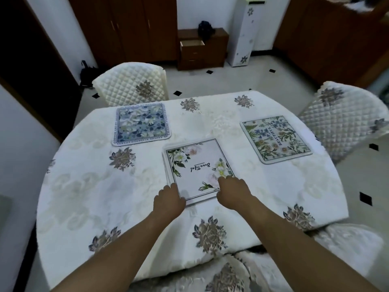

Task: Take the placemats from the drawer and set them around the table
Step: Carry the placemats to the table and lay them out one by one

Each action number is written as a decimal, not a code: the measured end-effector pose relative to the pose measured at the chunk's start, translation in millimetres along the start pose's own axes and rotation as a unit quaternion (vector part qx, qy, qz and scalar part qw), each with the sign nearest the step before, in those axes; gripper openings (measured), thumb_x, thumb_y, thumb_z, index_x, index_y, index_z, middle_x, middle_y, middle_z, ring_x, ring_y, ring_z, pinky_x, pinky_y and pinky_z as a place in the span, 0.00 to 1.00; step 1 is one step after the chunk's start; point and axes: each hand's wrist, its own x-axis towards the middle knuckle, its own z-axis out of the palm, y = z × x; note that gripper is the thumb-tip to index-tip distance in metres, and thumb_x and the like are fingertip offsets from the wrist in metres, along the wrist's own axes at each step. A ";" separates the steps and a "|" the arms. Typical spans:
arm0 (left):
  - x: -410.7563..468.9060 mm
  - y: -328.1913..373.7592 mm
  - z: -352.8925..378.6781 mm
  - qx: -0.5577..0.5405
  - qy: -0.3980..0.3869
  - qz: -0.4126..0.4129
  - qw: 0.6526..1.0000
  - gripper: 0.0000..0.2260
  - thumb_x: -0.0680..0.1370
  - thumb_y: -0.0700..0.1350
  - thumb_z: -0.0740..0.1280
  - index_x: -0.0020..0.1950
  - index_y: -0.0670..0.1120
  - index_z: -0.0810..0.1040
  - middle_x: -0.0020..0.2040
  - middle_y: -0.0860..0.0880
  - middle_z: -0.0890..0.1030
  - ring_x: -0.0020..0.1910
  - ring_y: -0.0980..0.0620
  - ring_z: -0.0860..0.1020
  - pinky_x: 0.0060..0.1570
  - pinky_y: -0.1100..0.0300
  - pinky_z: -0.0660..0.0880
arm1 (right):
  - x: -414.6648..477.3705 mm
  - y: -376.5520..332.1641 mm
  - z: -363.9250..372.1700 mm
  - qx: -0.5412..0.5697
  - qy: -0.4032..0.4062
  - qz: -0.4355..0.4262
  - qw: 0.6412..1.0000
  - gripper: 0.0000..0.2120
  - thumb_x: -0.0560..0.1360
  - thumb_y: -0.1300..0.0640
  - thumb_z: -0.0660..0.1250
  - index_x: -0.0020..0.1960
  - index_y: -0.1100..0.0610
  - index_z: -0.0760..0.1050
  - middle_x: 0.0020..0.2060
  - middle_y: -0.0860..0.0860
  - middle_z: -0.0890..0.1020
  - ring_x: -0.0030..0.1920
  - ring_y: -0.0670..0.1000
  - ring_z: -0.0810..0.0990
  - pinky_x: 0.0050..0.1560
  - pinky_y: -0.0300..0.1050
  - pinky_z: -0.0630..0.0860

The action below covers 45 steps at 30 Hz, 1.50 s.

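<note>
Three placemats lie on the round table (88, 197) with its white flowered cloth. A blue floral placemat (141, 123) is at the far left. A green-and-blue floral placemat (276, 139) is at the right. A white placemat with script lettering (197, 167) sits in the middle, on top of what looks like more mats. My left hand (168, 202) grips its near left corner. My right hand (233, 191) rests on its near right corner, fingers curled on the edge. The small wooden drawer cabinet (202, 49) stands at the far wall, its top drawer pulled out.
Quilted chairs stand at the far left (132, 83), the right (345, 116) and the near edge (347, 243). A tall white floral unit (244, 32) stands beside the cabinet. Dark wood cupboards line the far wall. The floor is white tile with black diamonds.
</note>
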 end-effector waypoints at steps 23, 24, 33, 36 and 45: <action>40.2 69.6 51.5 -0.540 0.148 -0.348 0.752 0.12 0.74 0.37 0.69 0.55 0.33 0.77 0.34 0.45 0.76 0.31 0.47 0.75 0.30 0.59 0.72 | 78.4 117.9 69.8 0.036 -0.071 -0.045 0.996 0.19 0.73 0.55 0.61 0.63 0.57 0.68 0.57 0.57 0.73 0.55 0.58 0.75 0.52 0.49 0.71; 38.0 72.6 43.6 -0.525 0.160 -0.320 0.773 0.10 0.74 0.38 0.69 0.54 0.35 0.78 0.36 0.46 0.78 0.34 0.45 0.78 0.33 0.57 0.75 | 78.0 116.0 64.5 0.034 -0.059 -0.050 0.996 0.19 0.73 0.55 0.61 0.63 0.57 0.68 0.57 0.57 0.73 0.55 0.59 0.75 0.52 0.49 0.70; -0.5 63.1 -66.5 -0.397 0.209 -0.079 0.890 0.06 0.75 0.43 0.71 0.39 0.46 0.78 0.32 0.49 0.77 0.29 0.57 0.72 0.31 0.62 0.68 | 81.8 41.4 -57.7 0.137 0.127 -0.247 0.951 0.29 0.74 0.51 0.68 0.72 0.57 0.64 0.68 0.62 0.68 0.65 0.64 0.69 0.60 0.56 0.71; -15.5 53.2 -107.1 -0.427 0.205 -0.036 0.880 0.09 0.75 0.42 0.72 0.36 0.45 0.77 0.28 0.54 0.73 0.27 0.59 0.68 0.27 0.67 0.64 | 75.9 5.6 -95.2 0.116 0.165 -0.330 0.922 0.32 0.74 0.47 0.68 0.74 0.54 0.62 0.72 0.60 0.66 0.70 0.62 0.64 0.65 0.58 0.67; -52.5 7.0 -169.6 -0.408 0.167 0.054 0.896 0.05 0.74 0.45 0.73 0.43 0.44 0.80 0.32 0.49 0.75 0.31 0.54 0.71 0.32 0.60 0.67 | 52.2 -67.4 -121.0 0.144 0.114 -0.389 0.903 0.09 0.80 0.51 0.60 0.44 0.53 0.65 0.37 0.47 0.72 0.38 0.53 0.71 0.37 0.47 0.62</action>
